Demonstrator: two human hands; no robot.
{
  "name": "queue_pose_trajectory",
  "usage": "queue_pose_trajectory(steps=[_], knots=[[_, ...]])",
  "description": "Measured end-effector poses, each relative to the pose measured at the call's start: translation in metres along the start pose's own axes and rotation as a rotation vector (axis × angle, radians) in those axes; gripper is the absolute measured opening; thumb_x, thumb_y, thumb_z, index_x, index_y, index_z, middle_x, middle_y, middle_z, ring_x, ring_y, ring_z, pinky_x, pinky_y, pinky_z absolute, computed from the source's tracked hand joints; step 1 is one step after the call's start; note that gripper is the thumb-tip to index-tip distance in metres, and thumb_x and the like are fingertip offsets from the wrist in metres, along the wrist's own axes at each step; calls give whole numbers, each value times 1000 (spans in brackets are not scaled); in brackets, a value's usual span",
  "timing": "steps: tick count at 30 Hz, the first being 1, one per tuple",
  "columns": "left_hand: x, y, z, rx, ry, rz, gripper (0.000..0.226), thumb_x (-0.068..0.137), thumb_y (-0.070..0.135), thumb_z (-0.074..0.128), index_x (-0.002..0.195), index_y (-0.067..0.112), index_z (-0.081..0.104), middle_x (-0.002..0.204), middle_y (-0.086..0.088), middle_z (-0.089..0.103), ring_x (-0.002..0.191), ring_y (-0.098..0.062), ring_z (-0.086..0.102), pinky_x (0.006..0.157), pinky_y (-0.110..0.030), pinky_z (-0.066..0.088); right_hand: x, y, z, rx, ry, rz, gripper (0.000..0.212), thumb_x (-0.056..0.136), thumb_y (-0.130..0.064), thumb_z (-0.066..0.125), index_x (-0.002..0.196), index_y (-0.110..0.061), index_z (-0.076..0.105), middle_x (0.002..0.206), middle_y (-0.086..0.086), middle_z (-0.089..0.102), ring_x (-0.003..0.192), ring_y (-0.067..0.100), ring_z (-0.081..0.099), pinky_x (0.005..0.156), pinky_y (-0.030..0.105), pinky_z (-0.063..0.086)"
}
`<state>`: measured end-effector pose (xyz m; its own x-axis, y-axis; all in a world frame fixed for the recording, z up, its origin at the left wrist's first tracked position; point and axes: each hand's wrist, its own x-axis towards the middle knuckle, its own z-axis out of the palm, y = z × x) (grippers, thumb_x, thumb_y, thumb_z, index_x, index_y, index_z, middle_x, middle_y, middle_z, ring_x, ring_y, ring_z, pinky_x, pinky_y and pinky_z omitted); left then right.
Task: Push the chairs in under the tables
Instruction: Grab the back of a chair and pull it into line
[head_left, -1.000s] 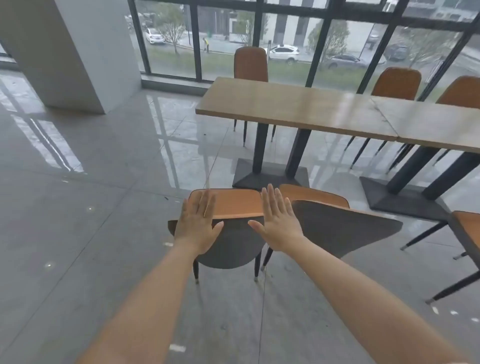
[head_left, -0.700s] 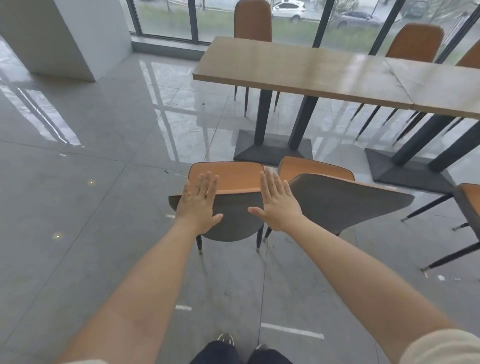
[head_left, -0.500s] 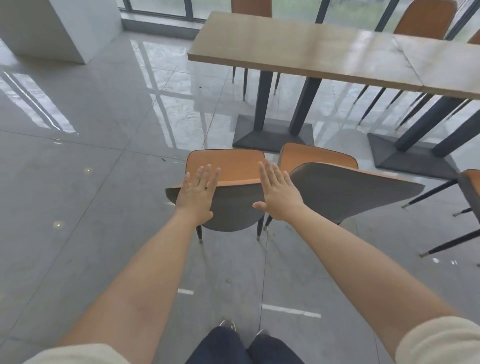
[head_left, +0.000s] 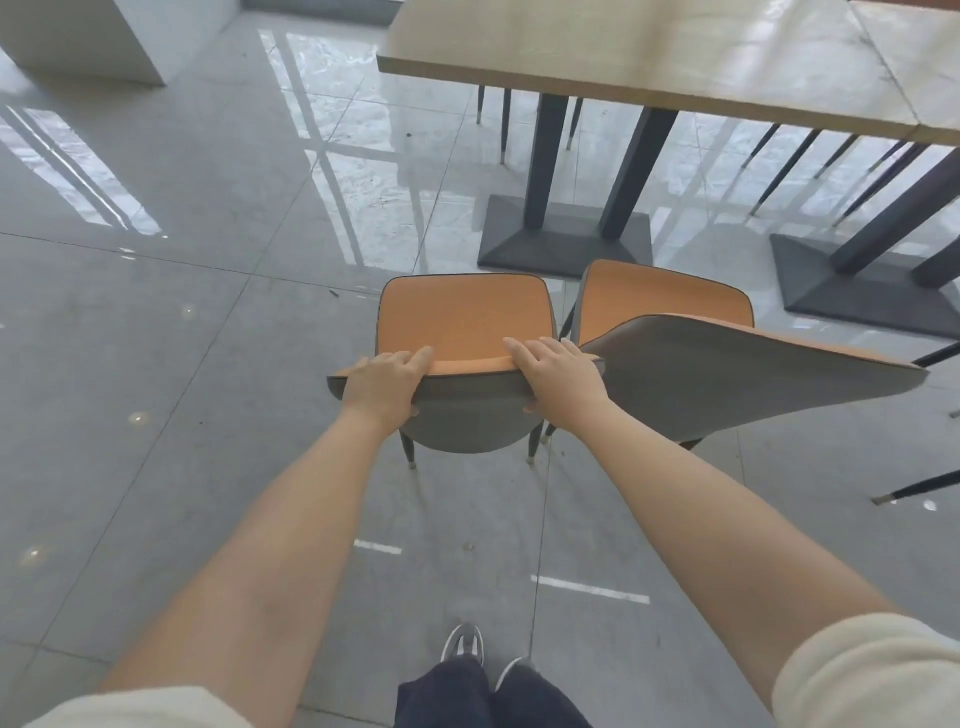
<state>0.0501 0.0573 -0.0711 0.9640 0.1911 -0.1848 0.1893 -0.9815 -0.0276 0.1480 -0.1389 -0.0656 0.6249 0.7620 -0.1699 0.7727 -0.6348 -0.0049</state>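
An orange-seated chair (head_left: 462, 322) with a grey back stands on the floor short of the long wooden table (head_left: 649, 57), facing it. My left hand (head_left: 384, 384) grips the left part of the backrest's top edge, fingers over the rim and thumb behind. My right hand (head_left: 561, 379) grips the right part the same way. A second chair of the same kind (head_left: 727, 384) stands close on the right, its back almost touching my right hand.
The table's dark pedestal base (head_left: 566, 239) sits on the floor just beyond the chair. A second table (head_left: 924, 52) with its own base (head_left: 857, 280) joins on the right. Legs of far-side chairs (head_left: 504, 124) show under the tabletop. A white pillar (head_left: 78, 36) stands far left.
Both hands came down from flat above the backrest and closed on its top edge. I have stepped closer, and the table now fills the top of the view.
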Motion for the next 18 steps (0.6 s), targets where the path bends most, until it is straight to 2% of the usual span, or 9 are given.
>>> queue_pose_trajectory(steps=[3, 6, 8, 11, 18], knots=[[3, 0, 4, 11, 60, 12, 39, 79, 22, 69, 110, 11, 49, 101, -9, 65, 92, -29, 60, 74, -35, 46, 5, 4, 5, -27, 54, -20, 61, 82, -20, 65, 134, -12, 34, 120, 9, 58, 109, 29, 53, 95, 39, 41], [4, -1, 7, 10, 76, 22, 33, 83, 21, 65, 110, 10, 52, 99, -10, 65, 90, -29, 61, 74, -34, 46, 8, 4, 5, -29, 91, -1, 27, 84, -10, 58, 108, -6, 48, 99, 12, 64, 89, 31, 60, 78, 38, 43], [4, -1, 7, 14, 83, 32, 32, 84, 20, 63, 112, 9, 52, 99, -10, 66, 90, -29, 61, 74, -34, 46, 7, 2, 4, -19, 166, 1, 13, 80, 0, 58, 92, -1, 54, 83, 15, 66, 74, 32, 62, 66, 36, 45], [10, 1, 5, -9, 114, 50, 30, 84, 17, 63, 111, 6, 53, 95, -13, 67, 87, -31, 61, 72, -35, 46, 8, 3, 1, 4, 354, -17, 21, 58, 13, 72, 63, 1, 56, 47, 14, 58, 38, 28, 55, 44, 31, 46], [39, -10, -10, -1, 157, 58, 28, 86, 17, 60, 110, 5, 53, 95, -14, 67, 86, -31, 62, 71, -34, 47, 36, 17, -10, -57, 444, -55, 30, 43, 12, 79, 54, -4, 56, 37, 7, 51, 28, 21, 47, 35, 22, 43]])
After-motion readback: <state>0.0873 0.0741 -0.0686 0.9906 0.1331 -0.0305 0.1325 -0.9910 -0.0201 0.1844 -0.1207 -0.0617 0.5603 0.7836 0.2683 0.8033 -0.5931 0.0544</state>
